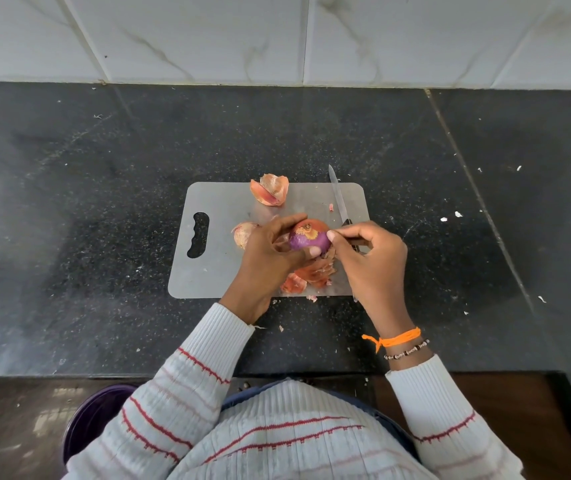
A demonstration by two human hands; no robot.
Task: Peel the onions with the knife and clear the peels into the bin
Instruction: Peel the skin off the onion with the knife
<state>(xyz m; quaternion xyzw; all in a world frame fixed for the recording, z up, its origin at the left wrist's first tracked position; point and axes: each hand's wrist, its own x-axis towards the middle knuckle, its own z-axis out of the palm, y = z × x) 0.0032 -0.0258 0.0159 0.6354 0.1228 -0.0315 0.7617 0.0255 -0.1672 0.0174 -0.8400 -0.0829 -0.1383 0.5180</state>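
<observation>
Nearest the camera, one purple bin [93,420] stands on the floor at lower left, below the front edge of the black counter [69,202], partly hidden by the left sleeve [180,375].

Two hands work above the near half of one grey cutting board [215,271], close together, with the onion between them. The left hand [270,251] has its fingers curled round one partly peeled onion [308,237], which shows purple flesh with orange skin remaining at the top. The right hand [370,258] has its thumb and forefinger pinched at the onion's right side; whether they grip skin cannot be told. One orange thread [395,339] and one beaded bracelet [407,351] circle the right wrist.

Below the hands, one cluster of loose peels [308,275] lies at the board's near edge, with small scraps [311,298] just over that edge on the counter. A second onion [244,233], pale and unpeeled, lies beside the left hand, partly covered by it.

One knife [337,195] lies on the board's right part; its tip overhangs the far edge and its handle end passes behind the right hand. One further peel pile [270,190] sits at the far edge. The board's handle slot [198,234] is at its left end.

The counter is open left, right and beyond the board, up to the white tiled wall [277,36].
</observation>
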